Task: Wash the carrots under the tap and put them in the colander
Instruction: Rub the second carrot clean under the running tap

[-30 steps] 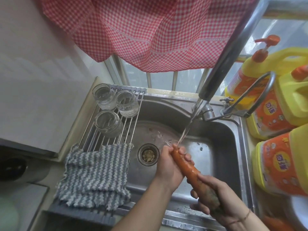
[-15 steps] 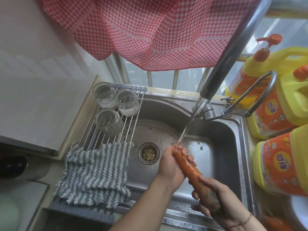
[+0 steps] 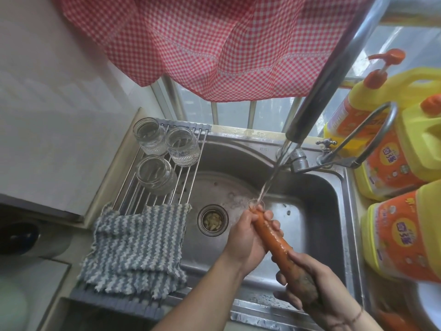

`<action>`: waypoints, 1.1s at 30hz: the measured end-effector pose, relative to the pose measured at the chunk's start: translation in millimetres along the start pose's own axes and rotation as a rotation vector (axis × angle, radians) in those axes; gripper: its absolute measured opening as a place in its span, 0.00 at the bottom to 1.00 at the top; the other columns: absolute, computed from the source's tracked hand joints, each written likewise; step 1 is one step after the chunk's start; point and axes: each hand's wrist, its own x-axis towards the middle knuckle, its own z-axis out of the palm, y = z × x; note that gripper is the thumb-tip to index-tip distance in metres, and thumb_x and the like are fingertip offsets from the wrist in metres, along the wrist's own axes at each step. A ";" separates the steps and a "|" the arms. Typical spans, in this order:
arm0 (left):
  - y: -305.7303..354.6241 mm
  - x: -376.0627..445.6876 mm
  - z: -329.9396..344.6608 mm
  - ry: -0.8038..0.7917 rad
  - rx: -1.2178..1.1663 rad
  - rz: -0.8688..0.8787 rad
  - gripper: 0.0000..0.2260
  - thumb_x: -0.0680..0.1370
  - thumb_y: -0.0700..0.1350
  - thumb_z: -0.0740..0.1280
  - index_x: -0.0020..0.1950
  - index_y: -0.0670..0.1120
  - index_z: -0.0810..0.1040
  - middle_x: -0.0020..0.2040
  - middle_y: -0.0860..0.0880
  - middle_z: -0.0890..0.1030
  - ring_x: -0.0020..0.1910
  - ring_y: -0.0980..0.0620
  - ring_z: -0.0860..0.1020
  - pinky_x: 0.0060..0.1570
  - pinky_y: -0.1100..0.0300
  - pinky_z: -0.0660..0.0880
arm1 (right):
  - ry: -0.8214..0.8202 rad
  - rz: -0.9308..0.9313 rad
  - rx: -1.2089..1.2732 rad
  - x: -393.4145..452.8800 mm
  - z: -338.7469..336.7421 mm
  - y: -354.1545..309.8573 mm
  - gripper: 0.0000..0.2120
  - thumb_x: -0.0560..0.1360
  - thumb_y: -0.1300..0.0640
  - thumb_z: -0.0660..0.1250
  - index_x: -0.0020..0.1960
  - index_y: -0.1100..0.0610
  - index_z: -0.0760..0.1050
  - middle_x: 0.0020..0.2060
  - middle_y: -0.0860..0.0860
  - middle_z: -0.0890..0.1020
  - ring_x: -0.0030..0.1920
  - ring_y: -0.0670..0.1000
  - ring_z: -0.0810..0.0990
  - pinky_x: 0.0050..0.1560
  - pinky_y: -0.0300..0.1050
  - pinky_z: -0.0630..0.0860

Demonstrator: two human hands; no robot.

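A long orange carrot [image 3: 274, 242] is held slantwise over the steel sink [image 3: 317, 199]. Water runs from the tap [image 3: 310, 115] onto the carrot's thin upper end. My left hand [image 3: 248, 237] grips that upper end, fingers wrapped round it. The thick lower end still shows dark soil, and my right hand [image 3: 307, 285] grips it there. Another orange carrot [image 3: 393, 321] lies blurred at the bottom right, next to a white rim [image 3: 429, 304] that may be the colander; I cannot tell.
A roll-up rack [image 3: 191, 173] over the sink's left side carries three glass jars [image 3: 155, 174] and a striped cloth [image 3: 136, 249]. Yellow detergent bottles [image 3: 401, 237] crowd the right counter. A red checked curtain [image 3: 214, 44] hangs above. The drain strainer [image 3: 212, 219] holds scraps.
My left hand has slid slightly along the carrot's upper end under the stream. The right hand keeps its grip on the lower end.
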 end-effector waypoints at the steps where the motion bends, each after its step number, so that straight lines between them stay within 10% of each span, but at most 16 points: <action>1: -0.4 -0.2 -1.3 -0.019 -0.009 0.005 0.04 0.74 0.39 0.60 0.47 0.46 0.71 0.40 0.46 0.73 0.39 0.48 0.74 0.47 0.53 0.73 | 0.004 -0.001 -0.004 -0.3 -0.3 -0.5 0.23 0.72 0.50 0.67 0.58 0.68 0.75 0.34 0.63 0.74 0.18 0.53 0.64 0.39 0.51 0.78; 7: -13.6 0.9 -0.1 0.108 0.126 0.178 0.10 0.86 0.42 0.54 0.47 0.45 0.70 0.38 0.47 0.74 0.34 0.52 0.74 0.40 0.58 0.75 | 0.011 -0.068 -0.092 3.3 0.4 5.5 0.33 0.65 0.49 0.75 0.57 0.75 0.74 0.34 0.64 0.75 0.19 0.53 0.67 0.48 0.57 0.76; 13: -7.6 1.9 8.8 0.313 0.068 0.166 0.17 0.86 0.50 0.52 0.40 0.46 0.67 0.28 0.49 0.68 0.23 0.53 0.68 0.28 0.61 0.70 | 0.049 -0.198 -0.250 3.1 6.1 12.8 0.28 0.57 0.44 0.77 0.39 0.69 0.76 0.32 0.66 0.76 0.25 0.57 0.72 0.27 0.46 0.66; 16: -3.2 0.4 9.4 0.266 0.018 0.092 0.21 0.84 0.58 0.51 0.39 0.46 0.67 0.28 0.48 0.68 0.24 0.52 0.69 0.30 0.60 0.71 | 0.007 -0.112 -0.158 2.5 2.1 13.8 0.28 0.60 0.45 0.75 0.44 0.70 0.77 0.32 0.65 0.75 0.24 0.56 0.70 0.33 0.50 0.73; 26: -12.9 -11.8 1.7 0.041 -0.001 0.086 0.16 0.80 0.38 0.57 0.68 0.41 0.70 0.48 0.43 0.77 0.43 0.47 0.76 0.49 0.54 0.76 | -0.086 0.049 0.251 1.6 4.2 10.1 0.23 0.73 0.49 0.62 0.58 0.65 0.78 0.31 0.61 0.71 0.16 0.51 0.64 0.40 0.54 0.75; 33: -15.6 -3.1 9.1 0.295 0.147 0.224 0.11 0.85 0.48 0.55 0.47 0.45 0.70 0.33 0.49 0.74 0.28 0.52 0.72 0.31 0.59 0.71 | 0.003 -0.052 0.051 8.1 10.2 21.1 0.24 0.71 0.50 0.68 0.58 0.69 0.77 0.33 0.63 0.74 0.19 0.53 0.67 0.34 0.49 0.74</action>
